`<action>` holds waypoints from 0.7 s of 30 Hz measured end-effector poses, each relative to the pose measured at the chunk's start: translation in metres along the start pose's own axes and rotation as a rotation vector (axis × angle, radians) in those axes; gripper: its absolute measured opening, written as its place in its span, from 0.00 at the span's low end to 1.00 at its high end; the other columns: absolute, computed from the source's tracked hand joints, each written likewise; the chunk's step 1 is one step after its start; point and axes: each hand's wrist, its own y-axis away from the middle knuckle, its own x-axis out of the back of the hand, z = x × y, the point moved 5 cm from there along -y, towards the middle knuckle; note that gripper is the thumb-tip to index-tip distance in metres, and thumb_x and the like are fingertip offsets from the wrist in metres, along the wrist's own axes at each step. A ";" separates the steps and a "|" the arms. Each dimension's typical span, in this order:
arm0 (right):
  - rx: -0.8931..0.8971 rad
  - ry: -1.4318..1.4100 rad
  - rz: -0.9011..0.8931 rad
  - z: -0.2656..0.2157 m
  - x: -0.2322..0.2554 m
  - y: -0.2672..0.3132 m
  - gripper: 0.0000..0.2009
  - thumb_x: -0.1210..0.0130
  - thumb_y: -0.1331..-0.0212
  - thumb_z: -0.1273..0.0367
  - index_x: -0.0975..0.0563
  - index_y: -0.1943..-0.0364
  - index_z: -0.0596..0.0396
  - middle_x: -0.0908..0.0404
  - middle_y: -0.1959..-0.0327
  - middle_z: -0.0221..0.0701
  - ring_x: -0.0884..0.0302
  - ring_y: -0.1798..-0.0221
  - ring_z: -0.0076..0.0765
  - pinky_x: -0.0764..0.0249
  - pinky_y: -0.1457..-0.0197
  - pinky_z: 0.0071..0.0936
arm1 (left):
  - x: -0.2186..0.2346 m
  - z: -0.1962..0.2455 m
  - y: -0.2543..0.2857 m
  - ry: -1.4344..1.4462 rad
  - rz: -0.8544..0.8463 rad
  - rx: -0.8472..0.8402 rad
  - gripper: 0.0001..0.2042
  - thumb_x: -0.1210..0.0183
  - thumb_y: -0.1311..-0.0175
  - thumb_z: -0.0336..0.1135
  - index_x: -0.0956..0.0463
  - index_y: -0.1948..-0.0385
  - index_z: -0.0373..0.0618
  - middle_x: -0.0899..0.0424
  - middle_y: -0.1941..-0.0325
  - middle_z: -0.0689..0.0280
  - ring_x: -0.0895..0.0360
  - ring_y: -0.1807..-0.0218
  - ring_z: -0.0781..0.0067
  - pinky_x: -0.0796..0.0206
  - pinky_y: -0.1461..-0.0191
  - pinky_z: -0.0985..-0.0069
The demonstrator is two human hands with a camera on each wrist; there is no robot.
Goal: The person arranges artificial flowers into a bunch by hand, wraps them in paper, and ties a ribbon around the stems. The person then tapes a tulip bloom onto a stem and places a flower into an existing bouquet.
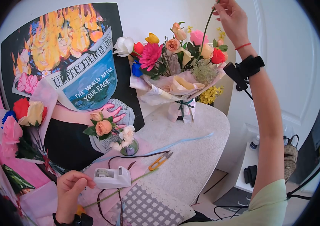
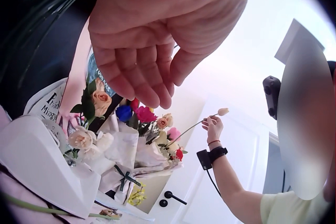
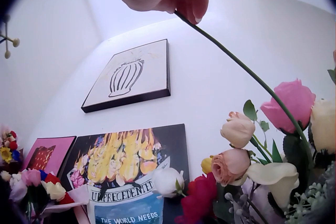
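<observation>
High at the upper right, my right hand pinches a long green flower stem between thumb and fingers. Its pale bud shows above that hand in the left wrist view. Slanting downward, the stem's lower end runs in among the blooms of a paper-wrapped bouquet, where it is hidden. The bouquet stands upright, tied with a dark green ribbon. My left hand holds nothing; its fingers are loosely bent, with fingertips right beside a white tape dispenser.
Orange-handled thread snips lie on the pale table, near a brown ribbon and a light blue ribbon. A small glass vase with roses stands before a large painting. Another bouquet lies at left.
</observation>
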 end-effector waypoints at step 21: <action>-0.439 0.018 -0.366 0.081 -0.049 0.053 0.09 0.49 0.51 0.69 0.26 0.69 0.63 0.21 0.77 0.35 0.21 0.75 0.25 0.28 0.73 0.20 | -0.003 -0.012 -0.004 0.006 -0.052 0.050 0.09 0.45 0.44 0.34 0.26 0.72 0.36 0.21 0.75 0.61 0.24 0.72 0.75 0.33 0.64 0.80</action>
